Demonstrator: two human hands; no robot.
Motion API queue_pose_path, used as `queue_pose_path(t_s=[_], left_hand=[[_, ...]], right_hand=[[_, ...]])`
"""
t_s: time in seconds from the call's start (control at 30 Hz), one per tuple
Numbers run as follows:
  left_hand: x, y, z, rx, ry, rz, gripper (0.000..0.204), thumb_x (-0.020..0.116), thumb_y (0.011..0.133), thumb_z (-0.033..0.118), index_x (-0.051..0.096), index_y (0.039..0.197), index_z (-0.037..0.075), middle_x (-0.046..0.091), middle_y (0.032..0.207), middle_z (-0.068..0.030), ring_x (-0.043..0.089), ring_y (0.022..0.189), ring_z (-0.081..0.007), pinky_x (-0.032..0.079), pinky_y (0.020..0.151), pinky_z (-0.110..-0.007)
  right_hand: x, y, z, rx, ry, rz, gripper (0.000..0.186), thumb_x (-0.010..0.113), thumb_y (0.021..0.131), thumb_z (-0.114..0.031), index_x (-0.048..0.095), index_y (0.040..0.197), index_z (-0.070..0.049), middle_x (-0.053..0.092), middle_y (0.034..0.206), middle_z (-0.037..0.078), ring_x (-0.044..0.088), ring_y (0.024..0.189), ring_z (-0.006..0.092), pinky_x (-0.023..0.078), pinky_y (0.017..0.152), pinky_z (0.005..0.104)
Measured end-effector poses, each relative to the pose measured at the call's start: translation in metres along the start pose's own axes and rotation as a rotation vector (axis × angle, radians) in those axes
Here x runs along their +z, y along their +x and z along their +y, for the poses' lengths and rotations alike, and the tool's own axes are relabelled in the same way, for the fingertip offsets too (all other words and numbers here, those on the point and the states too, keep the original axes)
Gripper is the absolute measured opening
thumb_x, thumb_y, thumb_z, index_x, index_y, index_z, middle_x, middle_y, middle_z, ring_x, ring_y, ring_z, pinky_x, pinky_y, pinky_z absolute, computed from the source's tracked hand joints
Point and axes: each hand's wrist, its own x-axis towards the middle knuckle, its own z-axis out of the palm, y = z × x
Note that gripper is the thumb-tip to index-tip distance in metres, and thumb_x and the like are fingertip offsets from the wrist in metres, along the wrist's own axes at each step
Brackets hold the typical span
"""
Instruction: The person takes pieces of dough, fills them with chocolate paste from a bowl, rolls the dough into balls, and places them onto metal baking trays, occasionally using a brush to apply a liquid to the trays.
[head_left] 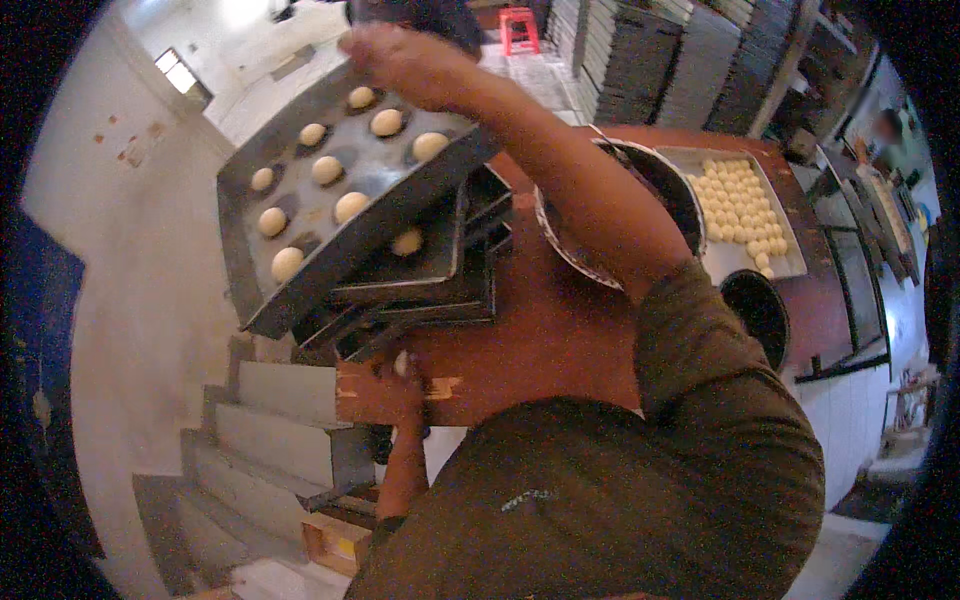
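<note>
A dark metal baking tray [222, 235] sits tilted on top of a stack at the left, with several round dough balls [326, 170] spaced apart in it. My right arm stretches across to the tray's far side, and my right hand [405, 65] is over its far edge; its fingers are smeared, so I cannot tell what they hold. At the table's near left corner, below the stack, my left hand [398, 385] is closed around a small pale dough ball [403, 363]. Another dough ball [407, 241] shows in a lower tray [400, 288].
The reddish-brown table [540, 345] carries a large round pan [690, 180], partly hidden by my right arm. At the right lies a light tray [785, 225] crowded with dough balls, near a dark round container [757, 318]. Steps [285, 397] descend at left; a red stool [519, 31] stands far off.
</note>
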Motion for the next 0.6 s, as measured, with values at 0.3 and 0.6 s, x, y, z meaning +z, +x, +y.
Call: queue_pose_path(t_s=[0.3, 0.6], left_hand=[[0.073, -0.099, -0.061, -0.164, -1.166, -0.326, 0.033, 0.066, 0.095, 0.021, 0.069, 0.121, 0.001, 0.072, 0.107, -0.0198, 0.067, 0.1, -0.0398, 0.053, 0.094, -0.046], [0.062, -0.041, 0.11, 0.795, -0.576, -0.636, 0.069, 0.068, 0.09, 0.028, 0.044, 0.152, 0.01, 0.045, 0.151, -0.0223, 0.045, 0.131, -0.05, 0.036, 0.111, -0.059]], right_hand=[[-0.127, -0.328, -0.078, 0.738, -0.121, 0.252, 0.026, 0.065, 0.095, -0.026, 0.076, 0.1, -0.003, 0.076, 0.09, 0.013, 0.073, 0.083, 0.027, 0.057, 0.078, 0.0386], [-0.073, -0.36, -0.006, 0.795, -0.302, -0.407, 0.032, 0.066, 0.091, -0.027, 0.075, 0.116, -0.008, 0.072, 0.097, 0.022, 0.069, 0.09, 0.042, 0.056, 0.082, 0.0473]])
